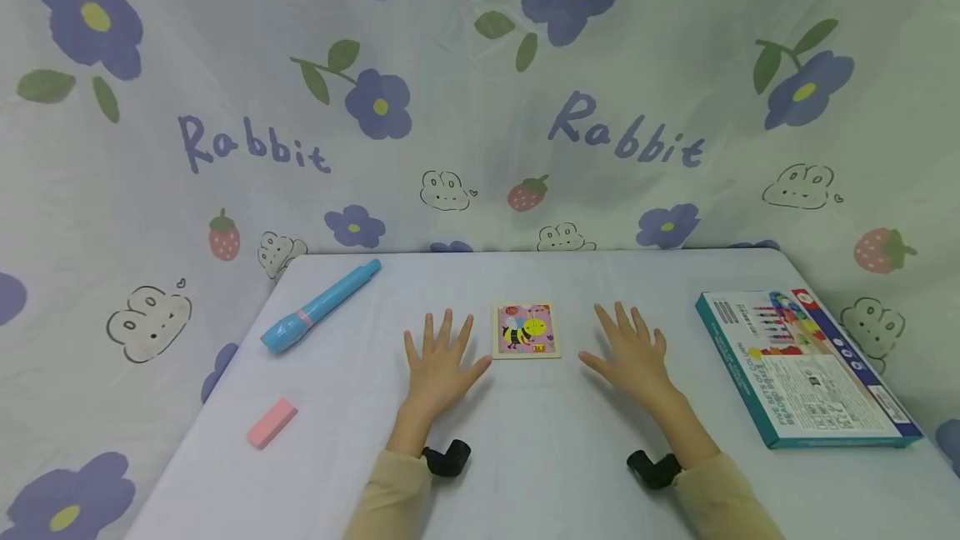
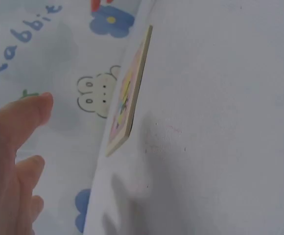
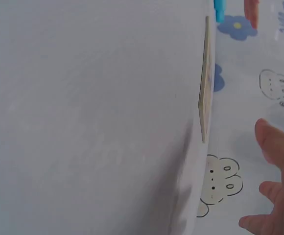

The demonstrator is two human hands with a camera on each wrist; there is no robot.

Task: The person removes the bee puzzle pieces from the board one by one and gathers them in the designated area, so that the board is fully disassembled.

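Note:
Between the two hands, a small square wooden picture puzzle (image 1: 527, 331) with a yellow bee on pink lies flat on the white table. My left hand (image 1: 438, 365), fingers spread, is just left of it and holds nothing. On the other side, my right hand (image 1: 633, 354) also has its fingers spread, with nothing in it. Both wrist views show the puzzle edge-on, the left one as a thin slanted board (image 2: 130, 93), the right one as a narrow strip (image 3: 205, 83). Neither hand touches it.
At the back left lies a blue flashlight-shaped thing (image 1: 321, 307). Nearer the front left is a pink eraser-like block (image 1: 272, 422). A flat teal-edged box (image 1: 806, 369) lies on the right. Behind the table hangs a flowered curtain (image 1: 450, 140).

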